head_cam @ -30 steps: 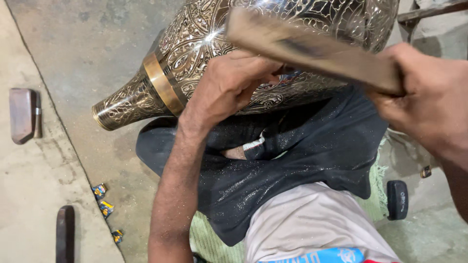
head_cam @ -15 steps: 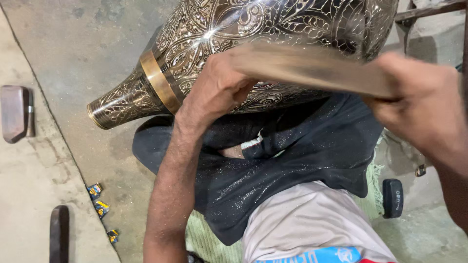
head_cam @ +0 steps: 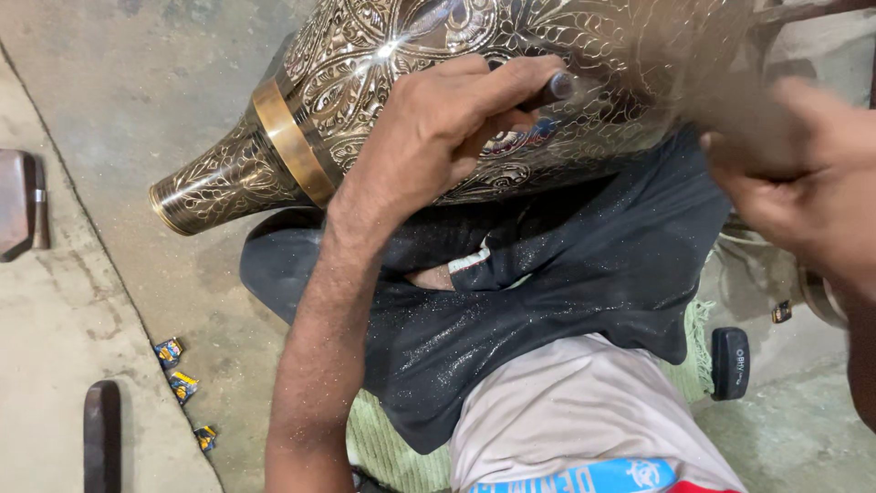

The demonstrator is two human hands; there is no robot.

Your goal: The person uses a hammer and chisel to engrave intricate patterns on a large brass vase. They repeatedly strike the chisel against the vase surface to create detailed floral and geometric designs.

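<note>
- 3 small blue-and-yellow wrappers are lying on the concrete floor at the lower left, beside a dark strip.
- An engraved brass vase is lying tilted across the person's lap, its narrow neck pointing left and down, a plain gold band circling the neck.
- The left hand is clenching a dark punch tool, pressing its tip against the vase's body.
- A dark glittering cloth is covering the lap beneath.
- The right hand is gripping a blurred wooden mallet above the vase.
</note>
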